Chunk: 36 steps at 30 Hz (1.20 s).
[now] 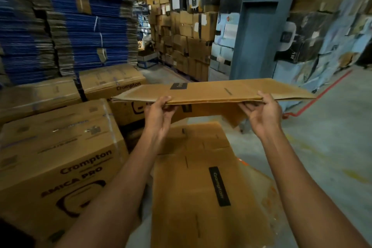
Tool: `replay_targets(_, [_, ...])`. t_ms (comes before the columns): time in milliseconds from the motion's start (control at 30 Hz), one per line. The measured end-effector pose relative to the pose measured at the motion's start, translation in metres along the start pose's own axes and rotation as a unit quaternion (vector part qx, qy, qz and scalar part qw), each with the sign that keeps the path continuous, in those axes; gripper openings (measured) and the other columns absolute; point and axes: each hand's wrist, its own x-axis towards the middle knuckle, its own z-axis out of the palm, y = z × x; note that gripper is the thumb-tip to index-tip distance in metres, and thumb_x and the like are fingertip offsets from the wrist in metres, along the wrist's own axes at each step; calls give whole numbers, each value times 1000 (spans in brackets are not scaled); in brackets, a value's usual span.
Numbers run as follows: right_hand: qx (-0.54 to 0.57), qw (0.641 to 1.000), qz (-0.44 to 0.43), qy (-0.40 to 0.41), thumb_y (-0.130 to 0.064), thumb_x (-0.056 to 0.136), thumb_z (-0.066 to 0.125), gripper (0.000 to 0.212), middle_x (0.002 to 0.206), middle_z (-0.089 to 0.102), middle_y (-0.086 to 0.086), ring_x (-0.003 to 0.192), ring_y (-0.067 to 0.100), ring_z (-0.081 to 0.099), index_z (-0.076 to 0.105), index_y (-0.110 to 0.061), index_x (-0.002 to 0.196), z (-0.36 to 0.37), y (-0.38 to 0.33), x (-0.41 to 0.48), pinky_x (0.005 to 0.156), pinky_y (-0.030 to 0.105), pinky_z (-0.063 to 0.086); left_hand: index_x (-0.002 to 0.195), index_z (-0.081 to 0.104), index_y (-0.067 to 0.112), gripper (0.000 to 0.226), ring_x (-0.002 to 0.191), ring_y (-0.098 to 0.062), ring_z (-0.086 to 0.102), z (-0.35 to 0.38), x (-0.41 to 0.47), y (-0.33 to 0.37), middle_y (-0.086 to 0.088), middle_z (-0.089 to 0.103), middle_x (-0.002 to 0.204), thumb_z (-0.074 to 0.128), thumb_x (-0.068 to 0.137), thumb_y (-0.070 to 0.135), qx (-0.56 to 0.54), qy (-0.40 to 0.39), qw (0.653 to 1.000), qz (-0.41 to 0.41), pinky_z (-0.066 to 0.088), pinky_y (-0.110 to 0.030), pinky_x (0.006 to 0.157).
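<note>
A flattened brown carton [211,91] with a small black label is held almost level at chest height. My left hand [159,113] grips its near edge on the left, thumb on top and fingers curled beneath. My right hand [261,111] grips the same edge further right, thumb over the top layer and fingers under it. A lower flap of the carton hangs down between the two hands. Below it, a stack of flattened cartons [201,183] with a black Crompton label lies on the floor.
Closed Crompton boxes [60,157] stand at the left, more behind them [112,80]. Tall stacks of blue and brown flat cardboard [66,20] rise at the back left. A blue steel column [255,26] and packed shelving [189,26] stand ahead. Grey floor with a red line [322,94] lies to the right.
</note>
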Motion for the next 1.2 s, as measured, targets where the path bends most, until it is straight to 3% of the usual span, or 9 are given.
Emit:
replay_targets(300, [-20,981,168,98,-4,100,53,24,112,69,19,97,34,69,57,-1,123,-166,84,1,100,44,50,110,60,4,24,107,-26,63,-102,-34,-110,-15,65,114,44,99,-10,79,55,987,-127,43,-46,111])
replay_targets(467, [-51,957,240,156,-6,80,73,13,88,68,10,66,22,67,61,-7,85,-232,133,-23,72,36,59,137,52,6,43,104,-28,73,-184,-57,-150,-15,72,119,57,95,-5,144,130,959,-205,60,-43,89])
replay_targets(633, [-95,930,277,223,4,95,55,13,77,76,6,65,18,74,65,-4,98,-281,170,-33,56,35,62,135,53,2,46,88,-22,76,-241,-73,-190,-13,73,110,63,91,-7,160,200,934,-250,61,-33,66])
replay_targets(800, [-116,899,302,295,1,99,57,12,69,75,2,58,13,72,65,-7,95,-306,206,-35,49,25,56,136,55,2,46,111,-30,69,-277,-75,-228,-16,70,122,64,92,-8,163,265,908,-282,59,-36,72])
replay_targets(900, [-137,878,315,334,0,97,62,8,69,75,1,64,15,72,63,-7,93,-321,231,-38,55,27,59,132,53,-12,37,136,-47,46,-293,-80,-245,-37,49,141,61,96,-7,199,301,879,-311,52,-45,97])
replay_targets(967, [-147,863,330,352,-1,97,62,6,85,73,8,81,16,67,63,-1,103,-331,247,-38,81,31,60,143,36,-19,52,144,-48,23,-306,-83,-258,-40,24,150,58,98,-5,204,318,863,-335,46,-50,109])
replay_targets(1067, [-178,840,378,347,-2,102,54,6,88,60,9,77,16,60,58,-6,103,-347,263,-41,86,29,58,147,37,-14,48,147,-42,29,-324,-87,-271,-38,31,153,51,102,-5,179,369,840,-357,47,-49,109])
replay_targets(1133, [-196,822,412,341,-6,102,50,12,90,55,7,77,19,56,53,-10,91,-357,270,-46,75,34,54,133,50,-13,31,124,-41,55,-332,-92,-273,-40,55,121,47,103,-4,162,382,831,-371,51,-44,101])
replay_targets(1200, [-218,812,430,328,-10,101,48,8,96,54,7,81,21,56,53,-12,95,-359,273,-50,70,35,51,107,58,-4,9,70,-30,55,-339,-99,-272,-21,54,87,49,103,0,165,375,825,-390,53,-41,99])
